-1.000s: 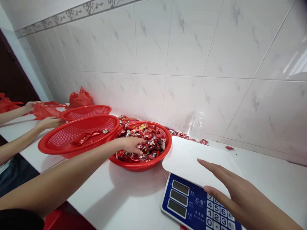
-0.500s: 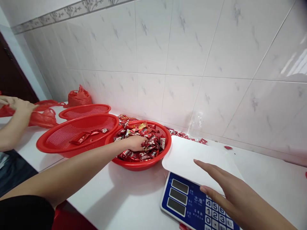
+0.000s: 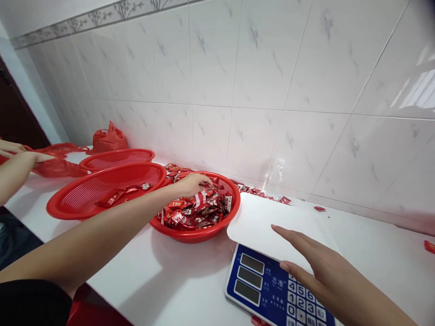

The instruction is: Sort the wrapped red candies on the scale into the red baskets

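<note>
My left hand (image 3: 192, 184) is inside a red basket (image 3: 193, 236) filled with small red candy packets (image 3: 185, 218). Its fingers curl down near the back of the pile. Whatever they grip, if anything, I cannot make out. My right hand (image 3: 314, 256) hovers over a digital scale (image 3: 249, 287), fingers stretched and thumb apart, holding nothing. Under that hand lies the scale's white pan (image 3: 261, 222), bare in its visible part. The hand and forearm hide part of the blue keypad.
To the left, a red basket (image 3: 64, 213) holds a few packets, with another red basket (image 3: 117, 158) behind. A tied red bag (image 3: 109, 138) stands farther back. At far left, another person's hands (image 3: 20, 158) handle red plastic bags (image 3: 61, 167). Loose packets (image 3: 253, 190) lie along the tiled wall.
My left hand has shifted toward the back of the basket, exposing more packets in front. My right hand has stayed over the scale. The other person's hands have moved slightly left and down.
</note>
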{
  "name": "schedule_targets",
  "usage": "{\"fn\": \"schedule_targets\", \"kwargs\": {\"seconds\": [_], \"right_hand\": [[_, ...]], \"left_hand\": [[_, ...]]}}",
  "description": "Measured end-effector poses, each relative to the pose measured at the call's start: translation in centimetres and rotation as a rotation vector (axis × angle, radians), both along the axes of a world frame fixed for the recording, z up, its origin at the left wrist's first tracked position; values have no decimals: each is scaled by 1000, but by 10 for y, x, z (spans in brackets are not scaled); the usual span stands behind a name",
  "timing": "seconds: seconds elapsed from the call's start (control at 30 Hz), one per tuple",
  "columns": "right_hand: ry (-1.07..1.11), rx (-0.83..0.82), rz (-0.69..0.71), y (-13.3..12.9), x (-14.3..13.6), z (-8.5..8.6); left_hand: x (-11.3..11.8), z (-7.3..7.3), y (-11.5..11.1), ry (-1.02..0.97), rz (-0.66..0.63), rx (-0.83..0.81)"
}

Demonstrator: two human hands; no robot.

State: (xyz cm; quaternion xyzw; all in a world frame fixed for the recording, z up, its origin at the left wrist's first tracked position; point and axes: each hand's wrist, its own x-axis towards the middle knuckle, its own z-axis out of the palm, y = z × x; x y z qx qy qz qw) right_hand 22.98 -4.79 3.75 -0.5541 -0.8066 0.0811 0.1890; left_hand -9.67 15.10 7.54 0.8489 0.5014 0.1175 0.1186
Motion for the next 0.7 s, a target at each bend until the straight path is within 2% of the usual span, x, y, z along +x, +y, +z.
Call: {"fn": "schedule_targets", "kwargs": {"seconds": [0.1, 0.17, 0.4, 0.53, 0.7], "right_hand": [[12, -2, -1, -1, 0, 1], [15, -9, 0, -2, 0, 2], [41, -4, 6, -5, -1, 6], [37, -1, -6, 0, 0, 6], [51, 138, -61, 20, -6, -1]], "left_hand": [[18, 5, -4, -152, -43, -59], [35, 2, -9, -317, -95, -153], [104, -29, -35, -821, -201, -538], [126, -38, -45, -976, -163, -677], [139, -35, -60, -1142, -38, -918]]}}
